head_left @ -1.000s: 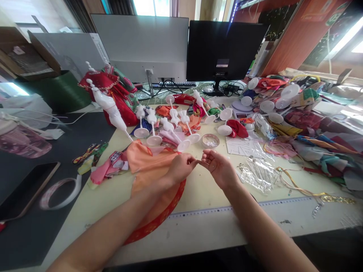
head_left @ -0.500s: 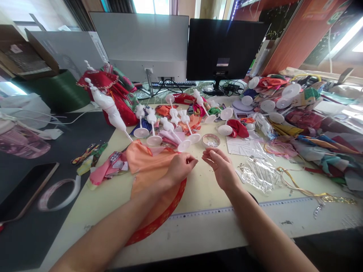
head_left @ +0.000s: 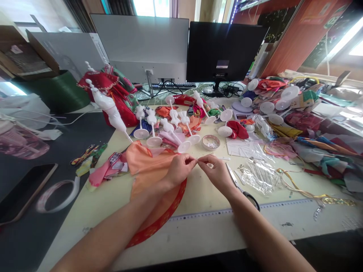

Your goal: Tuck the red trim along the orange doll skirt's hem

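Left hand (head_left: 180, 170) and right hand (head_left: 217, 174) are together above the table, fingertips (head_left: 195, 161) meeting in a pinch just ahead of both palms. Anything fine between them, such as a thread, is too small to tell. Left hand sits on the orange cloth (head_left: 150, 177) with red patterned trim, which lies on the pale table top (head_left: 198, 198) under and left of that hand. Right hand touches no cloth; its wrist is just beside the scissors (head_left: 241, 187), which lie open-bladed to its right, handles toward the near side. Small round dish (head_left: 211, 142) with clear bits in it sits just ahead of the right hand. Clear plastic bag of thin sticks (head_left: 259, 177) lies right of the scissors, gold ribbon (head_left: 300, 191) further right. White plastic doll stands (head_left: 185, 146) lie on scraps ahead of the left hand. Red-dressed doll (head_left: 119, 107) stands further ahead and left. Steel ruler (head_left: 215, 214) runs along the table's near edge, below the right wrist. Pile of cloth scraps (head_left: 320, 128) sits well right of both hands.
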A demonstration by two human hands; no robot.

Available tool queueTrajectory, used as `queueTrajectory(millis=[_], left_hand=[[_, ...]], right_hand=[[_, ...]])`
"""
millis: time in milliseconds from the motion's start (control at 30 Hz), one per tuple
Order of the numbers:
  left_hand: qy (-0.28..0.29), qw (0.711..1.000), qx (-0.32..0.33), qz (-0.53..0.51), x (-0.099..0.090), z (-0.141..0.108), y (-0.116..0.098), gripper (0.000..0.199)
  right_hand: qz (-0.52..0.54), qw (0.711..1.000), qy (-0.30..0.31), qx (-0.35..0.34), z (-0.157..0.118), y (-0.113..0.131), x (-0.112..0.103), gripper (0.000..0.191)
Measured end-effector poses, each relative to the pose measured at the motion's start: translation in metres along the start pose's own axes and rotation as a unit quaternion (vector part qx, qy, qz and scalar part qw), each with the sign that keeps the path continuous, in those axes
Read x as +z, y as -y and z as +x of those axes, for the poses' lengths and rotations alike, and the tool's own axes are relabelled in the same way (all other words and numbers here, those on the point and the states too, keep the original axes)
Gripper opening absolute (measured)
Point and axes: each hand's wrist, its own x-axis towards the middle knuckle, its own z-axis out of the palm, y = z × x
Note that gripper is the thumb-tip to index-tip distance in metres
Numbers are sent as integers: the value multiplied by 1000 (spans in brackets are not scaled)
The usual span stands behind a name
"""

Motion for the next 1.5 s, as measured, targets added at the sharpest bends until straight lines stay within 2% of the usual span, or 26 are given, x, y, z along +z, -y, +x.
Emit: queueTrajectory(millis=[133, 300, 600, 833, 1000, 1067, 1133, 1233, 1300, 1333, 1400, 1500], left_hand=[[5, 1000, -3, -10, -1, -2, -2, 22], [-18, 1000, -12, -3, -4, -3, -4, 21], [-27, 1000, -11, 1, -8, -4, -1, 22], [-34, 999, -2, 4, -9, -4, 2, 21], [-33, 999, 2, -1, -10, -4, 5, 20], [-30, 1000, 6, -5, -9, -4, 5, 20], [-27, 1000, 11, -9, -9, -4, 5, 19], [-22, 999, 24, -18, -7, -4, 2, 19], [-26, 998, 46, -21, -6, -6, -2, 18], [-29, 998, 60, -20, -6, -7, -4, 18], [-32, 996, 88, -15, -5, -10, -9, 17], [-24, 993, 118, -10, -5, -14, -14, 15]], right_hand=[[3, 1000, -17, -6, 2, -4, 0, 11], [-8, 999, -44, -2, 7, -12, -6, 14], [-53, 998, -35, -6, 7, -16, -7, 22], [-82, 996, -31, 2, 7, -17, -9, 10], [-49, 998, -31, 12, 8, -15, -9, 11], [27, 999, -11, 40, 8, -12, -11, 13], [170, 981, 26, 87, 9, -7, -13, 13], [379, 908, 96, 151, 9, -1, -15, 18], [447, 865, 140, 179, 8, 2, -14, 21], [462, 853, 156, 188, 8, 3, -13, 22], [464, 847, 171, 197, 7, 4, -11, 22], [436, 863, 163, 195, 5, 4, -7, 21]])
